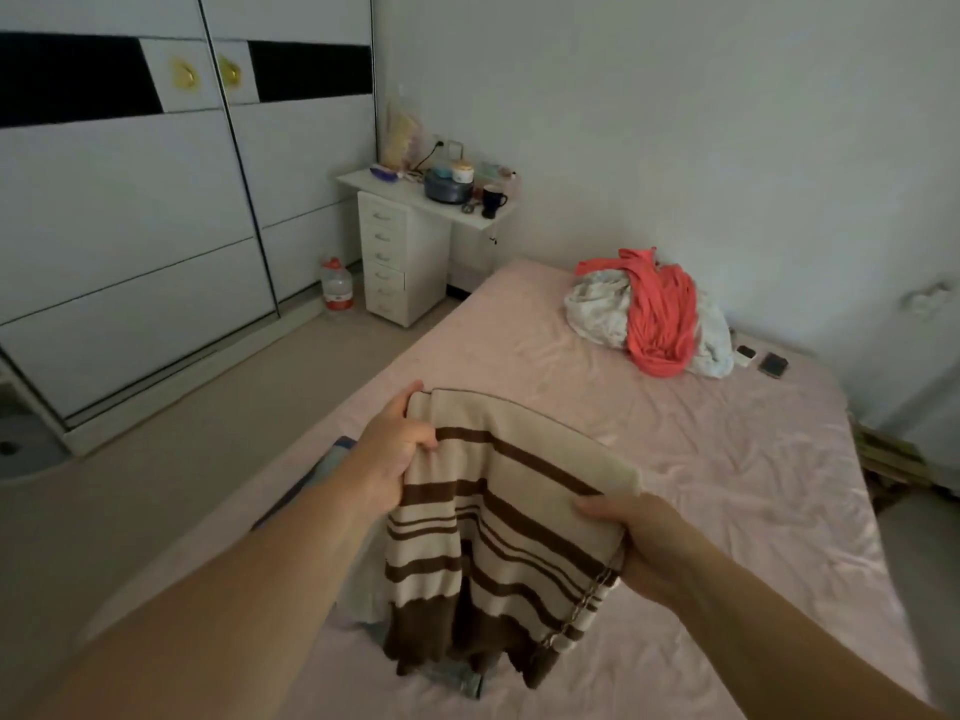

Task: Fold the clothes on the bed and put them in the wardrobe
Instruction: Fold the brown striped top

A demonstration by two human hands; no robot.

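Head view: I hold a beige sweater with brown stripes [498, 517] up above the bed [727, 459]. My left hand [397, 449] is closed on its upper left edge, thumb on the front, fingers behind the fabric. My right hand [644, 543] grips its right edge lower down, fingers curled over the knit. The sweater spans between both hands, partly doubled, its dark brown hem hanging free just above the pink sheet. Beneath the hem a bit of bluish cloth [467, 683] lies on the bed. Further up the bed, well apart from my hands, sits a heap of clothes [649, 314], coral over pale print. Wardrobe [130, 210] stands to the left with its sliding doors shut. White counter [415, 194] with drawers stands beside it.
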